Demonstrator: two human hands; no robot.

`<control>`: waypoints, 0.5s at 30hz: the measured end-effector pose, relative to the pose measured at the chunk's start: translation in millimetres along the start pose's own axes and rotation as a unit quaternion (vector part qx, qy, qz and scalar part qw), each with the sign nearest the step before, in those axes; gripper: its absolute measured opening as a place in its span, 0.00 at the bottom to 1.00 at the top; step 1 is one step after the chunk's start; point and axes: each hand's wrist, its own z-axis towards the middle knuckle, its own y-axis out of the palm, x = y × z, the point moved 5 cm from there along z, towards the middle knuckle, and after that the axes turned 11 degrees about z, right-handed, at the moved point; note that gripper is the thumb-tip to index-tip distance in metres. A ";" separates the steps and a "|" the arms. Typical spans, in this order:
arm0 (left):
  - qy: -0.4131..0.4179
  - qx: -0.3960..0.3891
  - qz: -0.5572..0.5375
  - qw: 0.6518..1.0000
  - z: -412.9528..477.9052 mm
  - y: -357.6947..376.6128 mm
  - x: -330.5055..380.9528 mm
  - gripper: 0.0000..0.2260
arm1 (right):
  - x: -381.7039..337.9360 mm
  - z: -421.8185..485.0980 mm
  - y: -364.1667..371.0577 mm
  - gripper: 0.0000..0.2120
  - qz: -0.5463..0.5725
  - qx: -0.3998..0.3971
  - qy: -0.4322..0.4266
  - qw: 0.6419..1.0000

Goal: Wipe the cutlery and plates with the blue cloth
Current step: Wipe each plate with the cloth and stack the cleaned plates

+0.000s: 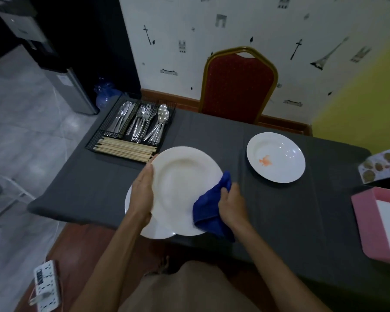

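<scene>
Grey table (pixel 279 210), stained plate (pixel 277 167), patterned wallpaper (pixel 257 25)

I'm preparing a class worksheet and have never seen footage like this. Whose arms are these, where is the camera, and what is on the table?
There is no machine here: a person wears a wide-angle camera on the head, so this one picture looks down at their own arms. The left hand grips a white plate by its rim, tilted up. The right hand holds the blue cloth against that plate's right edge. On the grey table a second plate lies beneath the held one, and a third plate with an orange stain lies farther right. A black wire tray holds knives, forks, spoons and chopsticks. A pink tray sits at the right edge.
</scene>
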 end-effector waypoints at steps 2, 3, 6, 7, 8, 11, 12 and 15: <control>-0.002 0.015 0.045 0.999 9.8 -16.7 -18.3 0.12 | 8.3 -1.1 19.7 0.07 -0.004 -0.003 0.017 1.000; -0.002 0.023 0.073 0.997 15.2 -24.5 -29.0 0.12 | 11.2 -0.7 28.4 0.07 0.003 -0.006 0.029 1.000; 0.005 0.062 0.186 0.981 35.3 -50.4 -65.5 0.13 | 13.1 1.8 51.9 0.05 0.007 -0.021 0.039 0.999; 0.008 0.074 0.233 0.970 42.2 -57.5 -76.0 0.13 | 11.0 2.3 58.0 0.05 0.002 -0.024 0.036 0.999; 0.010 0.085 0.275 0.958 48.3 -63.3 -84.3 0.14 | 9.3 3.5 64.1 0.04 -0.008 -0.026 0.033 0.999; 0.001 0.106 0.338 0.935 65.4 -74.9 -104.0 0.13 | 6.3 9.0 78.4 0.03 -0.048 -0.028 0.034 0.998; 0.001 0.110 0.349 0.931 70.4 -77.3 -108.1 0.12 | 7.0 11.2 81.6 0.03 -0.061 -0.030 0.035 0.997; 0.000 0.119 0.357 0.926 78.9 -81.5 -116.0 0.09 | 9.8 15.0 86.7 0.07 -0.108 -0.037 0.032 0.993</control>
